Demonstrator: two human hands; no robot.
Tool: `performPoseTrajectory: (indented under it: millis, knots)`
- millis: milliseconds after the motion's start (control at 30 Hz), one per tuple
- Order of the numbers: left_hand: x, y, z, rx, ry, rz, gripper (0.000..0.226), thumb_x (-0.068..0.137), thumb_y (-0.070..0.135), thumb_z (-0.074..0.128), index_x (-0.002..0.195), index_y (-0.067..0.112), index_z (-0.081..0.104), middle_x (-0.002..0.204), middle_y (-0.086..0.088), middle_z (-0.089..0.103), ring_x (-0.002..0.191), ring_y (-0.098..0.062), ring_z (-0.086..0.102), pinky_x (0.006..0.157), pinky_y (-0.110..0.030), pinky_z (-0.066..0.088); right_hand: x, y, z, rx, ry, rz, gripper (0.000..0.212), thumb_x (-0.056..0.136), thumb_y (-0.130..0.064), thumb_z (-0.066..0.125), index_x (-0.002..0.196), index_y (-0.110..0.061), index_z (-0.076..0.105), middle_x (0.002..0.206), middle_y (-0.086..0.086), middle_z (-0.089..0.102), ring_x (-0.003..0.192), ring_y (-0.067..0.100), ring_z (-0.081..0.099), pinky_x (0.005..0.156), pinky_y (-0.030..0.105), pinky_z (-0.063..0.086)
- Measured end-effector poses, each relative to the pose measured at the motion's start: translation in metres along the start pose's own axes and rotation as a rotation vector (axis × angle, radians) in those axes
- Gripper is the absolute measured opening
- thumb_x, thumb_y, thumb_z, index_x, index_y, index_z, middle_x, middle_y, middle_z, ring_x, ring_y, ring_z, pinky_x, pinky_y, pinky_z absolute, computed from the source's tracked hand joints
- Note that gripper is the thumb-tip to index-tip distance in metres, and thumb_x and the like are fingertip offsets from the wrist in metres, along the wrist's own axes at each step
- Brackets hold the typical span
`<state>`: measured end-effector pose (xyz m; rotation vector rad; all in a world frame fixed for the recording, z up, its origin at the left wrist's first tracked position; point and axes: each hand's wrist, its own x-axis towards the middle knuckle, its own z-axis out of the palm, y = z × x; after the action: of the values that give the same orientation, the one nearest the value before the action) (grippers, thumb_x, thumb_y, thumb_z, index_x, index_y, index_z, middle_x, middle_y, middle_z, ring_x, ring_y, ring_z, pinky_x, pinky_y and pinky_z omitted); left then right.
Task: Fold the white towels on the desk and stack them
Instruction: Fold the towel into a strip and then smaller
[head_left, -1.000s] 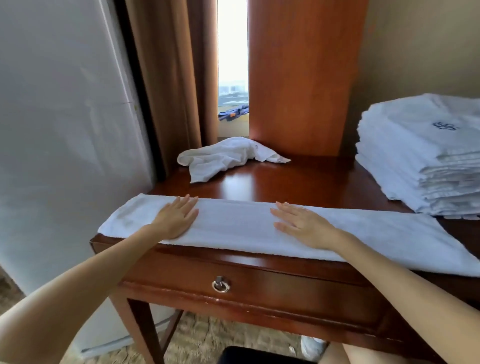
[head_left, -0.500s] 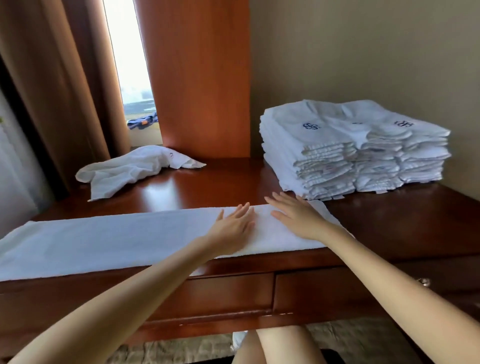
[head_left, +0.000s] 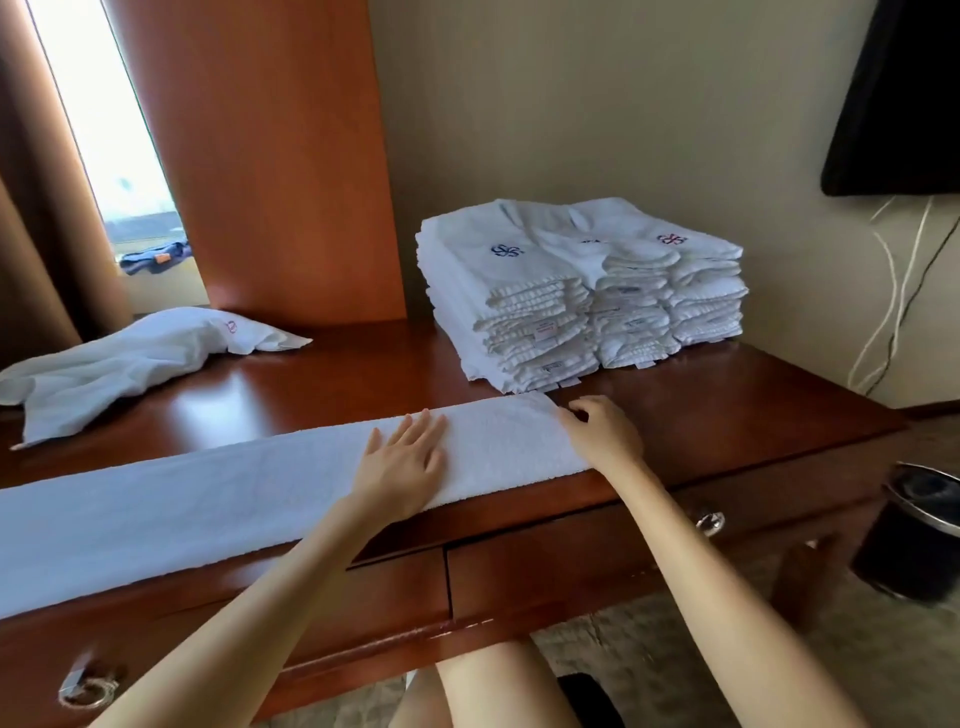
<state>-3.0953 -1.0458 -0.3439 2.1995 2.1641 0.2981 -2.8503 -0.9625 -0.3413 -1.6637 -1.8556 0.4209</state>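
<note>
A long white towel (head_left: 208, 499), folded into a narrow strip, lies along the front edge of the wooden desk (head_left: 727, 415). My left hand (head_left: 405, 460) presses flat on it with straight fingers, near its right end. My right hand (head_left: 602, 431) is at the strip's right end, fingers curled, pinching the far corner of the towel. Behind it stand two adjoining stacks of folded white towels (head_left: 582, 291) with embroidered logos. A crumpled white towel (head_left: 130, 358) lies at the back left of the desk.
A tall wooden panel (head_left: 270, 156) rises behind the desk, with a curtain and window to its left. A black bin (head_left: 914, 540) stands on the floor at the right, under a dark wall screen (head_left: 904, 93) with hanging cables. The desk's drawers carry metal pulls.
Both hands slid right along the strip to its right end. The right hand went from flat to pinching the end corner. The view swung right.
</note>
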Motion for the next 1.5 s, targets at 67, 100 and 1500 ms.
performPoseTrajectory:
  millis: [67,100,1500]
  knots:
    - [-0.001,0.001,0.003,-0.007,0.019,0.009,0.051,0.104,0.036,0.018,0.154,0.032,0.010,0.162,0.005,0.002,0.149,-0.014,0.000,0.120,-0.043,-0.003,-0.005,-0.003,0.001,-0.129,0.130,0.037,0.048,0.093,-0.056,0.049,0.113,-0.016,0.068,0.127,0.007,0.056,0.118,0.025,0.049,0.095,0.037,0.040]
    - [-0.001,0.001,0.003,-0.010,0.036,0.009,0.051,0.104,0.036,0.018,0.154,0.032,0.011,0.162,0.005,0.004,0.149,-0.014,0.001,0.120,-0.043,-0.002,-0.008,-0.007,0.002,-0.198,0.156,0.062,0.055,0.090,-0.063,0.047,0.109,-0.017,0.069,0.124,0.008,0.057,0.117,0.027,0.048,0.095,0.038,0.038]
    - [-0.102,-0.175,-0.110,-1.152,0.438,-0.708,0.048,0.088,0.007,0.057,0.135,0.015,0.051,0.124,-0.008,0.056,0.101,-0.021,0.057,0.062,-0.026,0.050,-0.103,-0.203,0.096,0.028,-0.286,-0.756,0.084,0.086,-0.047,0.066,0.153,-0.029,0.019,0.160,-0.007,0.019,0.148,0.010,0.013,0.120,0.036,0.015]
